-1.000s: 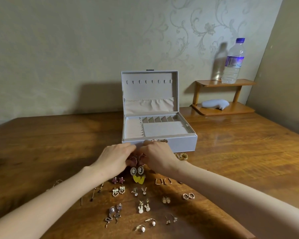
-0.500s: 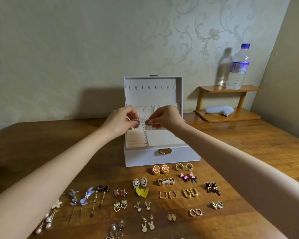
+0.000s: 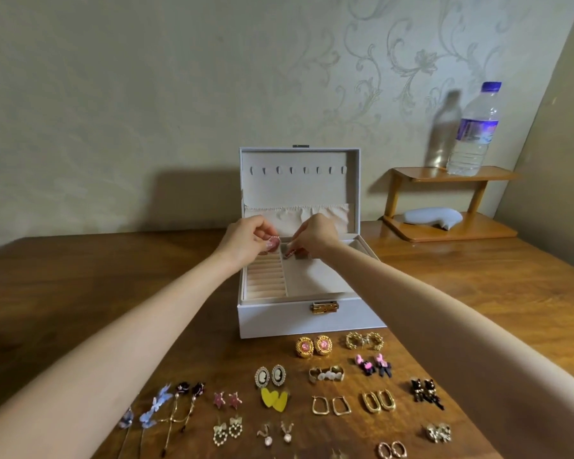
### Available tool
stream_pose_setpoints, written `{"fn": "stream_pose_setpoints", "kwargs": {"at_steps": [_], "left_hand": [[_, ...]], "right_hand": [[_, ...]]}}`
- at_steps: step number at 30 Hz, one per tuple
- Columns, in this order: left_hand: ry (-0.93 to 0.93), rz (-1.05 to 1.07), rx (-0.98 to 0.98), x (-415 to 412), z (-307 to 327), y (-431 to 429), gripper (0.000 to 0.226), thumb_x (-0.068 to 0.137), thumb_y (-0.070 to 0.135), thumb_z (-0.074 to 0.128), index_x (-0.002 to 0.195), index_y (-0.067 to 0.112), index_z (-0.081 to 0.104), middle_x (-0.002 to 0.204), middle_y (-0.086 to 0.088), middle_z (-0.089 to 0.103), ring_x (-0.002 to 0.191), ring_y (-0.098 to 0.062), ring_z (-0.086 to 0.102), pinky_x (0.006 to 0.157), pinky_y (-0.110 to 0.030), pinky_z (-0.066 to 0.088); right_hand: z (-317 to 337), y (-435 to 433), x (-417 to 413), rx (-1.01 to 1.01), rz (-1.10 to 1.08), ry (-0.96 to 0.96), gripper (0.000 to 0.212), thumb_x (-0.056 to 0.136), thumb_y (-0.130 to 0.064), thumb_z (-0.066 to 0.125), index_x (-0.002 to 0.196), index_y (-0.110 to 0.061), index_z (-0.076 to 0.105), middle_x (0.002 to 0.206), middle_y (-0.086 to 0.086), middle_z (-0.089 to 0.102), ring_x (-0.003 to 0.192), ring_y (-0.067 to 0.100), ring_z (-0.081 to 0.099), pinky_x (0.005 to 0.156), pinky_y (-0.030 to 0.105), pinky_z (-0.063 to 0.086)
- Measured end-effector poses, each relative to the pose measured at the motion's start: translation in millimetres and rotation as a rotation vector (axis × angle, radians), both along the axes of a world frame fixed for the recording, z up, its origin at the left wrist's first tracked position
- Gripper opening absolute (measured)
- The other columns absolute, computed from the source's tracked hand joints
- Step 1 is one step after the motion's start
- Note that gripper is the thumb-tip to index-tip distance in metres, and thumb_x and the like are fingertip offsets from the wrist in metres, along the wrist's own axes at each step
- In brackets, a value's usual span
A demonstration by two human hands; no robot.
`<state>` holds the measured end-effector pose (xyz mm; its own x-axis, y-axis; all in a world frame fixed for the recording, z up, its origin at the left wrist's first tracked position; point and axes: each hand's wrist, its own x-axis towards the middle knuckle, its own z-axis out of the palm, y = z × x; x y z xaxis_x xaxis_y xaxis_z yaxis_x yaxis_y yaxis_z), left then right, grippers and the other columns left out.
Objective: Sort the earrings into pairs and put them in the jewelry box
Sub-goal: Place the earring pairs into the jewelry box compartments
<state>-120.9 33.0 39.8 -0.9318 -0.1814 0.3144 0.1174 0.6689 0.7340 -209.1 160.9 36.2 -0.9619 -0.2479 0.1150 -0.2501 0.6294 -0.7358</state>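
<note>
Left hand [image 3: 247, 242] pinches pink round earring [image 3: 274, 241], right hand [image 3: 316, 238] pinches second earring [image 3: 289, 254], both above rear compartments of open jewelry box [image 3: 312, 319], frame centre

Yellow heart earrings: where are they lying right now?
In the head view, the yellow heart earrings lie centrally on the table, just below the cameo earrings, right of the pink star earrings.

The jewelry box [image 3: 305, 318] sat on the table [image 3: 80, 276]. Pairs of earrings [image 3: 314, 346] lay in front of the box. A shelf [image 3: 421, 173] with a bottle [image 3: 474, 134] on it stood behind the box, to its right.
</note>
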Motion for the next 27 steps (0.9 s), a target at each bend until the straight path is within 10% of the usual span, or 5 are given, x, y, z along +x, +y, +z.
{"fn": "stream_pose_setpoints", "kwargs": {"at_steps": [16, 27], "left_hand": [[-0.158, -0.096, 0.034, -24.9, 1.4, 20.8, 0.016, 0.079, 0.0, 0.068, 0.091, 0.01, 0.062, 0.097, -0.013, 0.07, 0.09, -0.02, 0.066, 0.081, -0.025, 0.051], [-0.054, -0.023, -0.162, -28.7, -6.4, 16.2, 0.021, 0.084, -0.004, 0.058, 0.086, 0.016, 0.062, 0.097, -0.003, 0.062, 0.093, -0.019, 0.058, 0.081, -0.025, 0.046]], "right_hand": [[9.7, 42.3, 12.4, -0.147, 0.246, -0.033, 0.016, 0.08, -0.005, 0.069, 0.095, 0.001, 0.068, 0.07, 0.008, 0.065, 0.056, 0.009, 0.058, 0.049, 0.013, 0.047], [-4.0, 25.3, 14.8, -0.131, 0.145, -0.039, 0.029, 0.065, -0.014, 0.084, 0.085, -0.012, 0.064, 0.067, 0.007, 0.069, 0.058, 0.007, 0.063, 0.059, 0.018, 0.047]]}}
